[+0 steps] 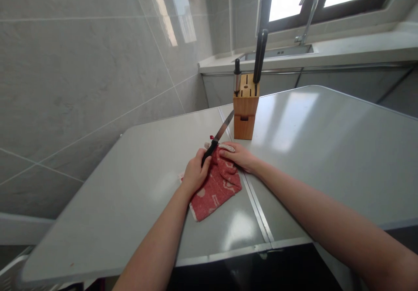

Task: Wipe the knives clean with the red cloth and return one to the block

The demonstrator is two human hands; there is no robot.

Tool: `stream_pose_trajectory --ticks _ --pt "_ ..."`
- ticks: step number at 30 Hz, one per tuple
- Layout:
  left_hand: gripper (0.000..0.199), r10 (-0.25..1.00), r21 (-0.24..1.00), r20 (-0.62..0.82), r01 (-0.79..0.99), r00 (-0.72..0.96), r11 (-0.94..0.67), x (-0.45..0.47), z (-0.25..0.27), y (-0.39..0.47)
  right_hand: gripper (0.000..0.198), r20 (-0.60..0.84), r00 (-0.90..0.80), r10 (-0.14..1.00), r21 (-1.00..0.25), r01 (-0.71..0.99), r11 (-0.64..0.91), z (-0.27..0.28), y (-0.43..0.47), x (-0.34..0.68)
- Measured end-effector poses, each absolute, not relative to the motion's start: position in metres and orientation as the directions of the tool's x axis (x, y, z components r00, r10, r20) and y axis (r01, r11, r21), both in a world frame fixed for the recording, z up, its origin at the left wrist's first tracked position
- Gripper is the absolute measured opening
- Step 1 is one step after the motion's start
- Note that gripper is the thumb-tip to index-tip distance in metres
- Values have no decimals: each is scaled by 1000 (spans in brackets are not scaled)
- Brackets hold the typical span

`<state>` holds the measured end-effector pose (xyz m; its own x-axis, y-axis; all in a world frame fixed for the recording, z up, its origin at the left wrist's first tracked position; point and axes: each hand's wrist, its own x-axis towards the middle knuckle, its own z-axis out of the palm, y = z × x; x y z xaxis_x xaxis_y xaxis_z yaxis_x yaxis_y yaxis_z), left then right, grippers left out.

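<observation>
Grey tiled wall (81, 73), at ten o'clock, twelve being straight away from the person. White table (137, 186), pale folding top, beneath both hands. Left hand (195, 172): fingers wrapped and clamped on the black handle of a knife, thumb laid along it; wrist low, forearm rising from seven o'clock, knuckles outward. Red cloth (214, 193), one, pale pattern and white edging, bunched at the top, its lower part spread toward six o'clock between the forearms. Small red object (211, 137), just beside the knife at the top of its handle; nature unclear. Knife (220, 132), one, directly in the left hand, the nearer of the two; long axis running from seven o'clock at the handle to one o'clock at the tip, blade bare and slanting away from the fingers; whether the tip touches the block or only passes close by, cannot tell. Right hand (241, 156): at four o'clock from the blade, thumb and fingers closed on the folded top of the cloth, forearm coming in from four o'clock. Wooden block (244, 108), upright, at one o'clock from the left fingers, holding a silver-and-black handle (237, 75) and, right of it, tall black handles (260, 55). Sink (277, 54) and tap (311, 12), beyond, at one o'clock.
</observation>
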<state>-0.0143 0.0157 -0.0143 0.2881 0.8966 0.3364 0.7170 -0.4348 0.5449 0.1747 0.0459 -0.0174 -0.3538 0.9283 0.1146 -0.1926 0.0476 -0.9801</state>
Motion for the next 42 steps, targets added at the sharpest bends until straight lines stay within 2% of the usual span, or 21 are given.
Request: stream_pose_trajectory --ticks 7,13,20,27,36,42 --pt "23 895 441 215 778 392 -447 -12 -15 15 32 150 -389 909 -987 -106 117 -22 48 173" --pt "28 876 346 237 806 420 -480 -7 -12 8 33 153 -313 937 -988 -62 141 -21 45 171" --pt "37 886 204 208 868 414 -454 -5 -13 8 40 140 -214 967 -986 -124 115 -22 43 169" --pt "40 888 137 185 884 421 -447 -7 -10 6 38 180 -222 958 -983 -2 184 -25 45 172" --pt "35 887 131 199 886 416 -444 -6 -12 6 40 263 -322 909 -927 176 331 -23 45 169" --pt "34 895 292 239 851 377 -437 -11 -14 8 37 294 -320 901 -889 255 381 -24 46 167"
